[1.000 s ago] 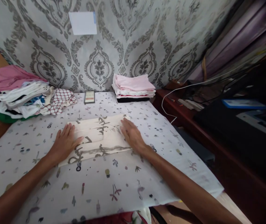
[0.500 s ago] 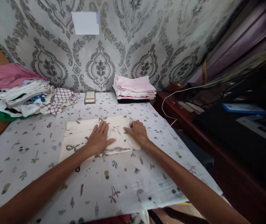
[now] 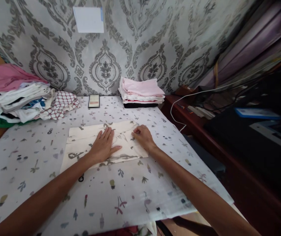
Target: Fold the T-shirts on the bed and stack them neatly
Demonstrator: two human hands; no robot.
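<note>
A cream garment (image 3: 78,141) with grey-green print lies folded into a long rectangle on the patterned sheet. Pressed flat on its middle is my left hand (image 3: 103,146), fingers stretched and thumb spread to the right. My right hand (image 3: 142,137) is at the garment's right end, with thumb and forefinger pinched together on the cloth there. The other fingers of that hand are curled under, and the fold they touch is partly hidden.
A neat stack of folded clothes (image 3: 141,91), pink on top, stands against the wall. At the left is a loose heap of clothes (image 3: 24,95). A small framed card (image 3: 94,101) lies between them. A white cable (image 3: 172,111) hangs over the dark red furniture (image 3: 192,121) at the right.
My right thumb and forefinger have closed together on the garment's right end. My left hand stays flat in the same place. The view has shifted slightly.
</note>
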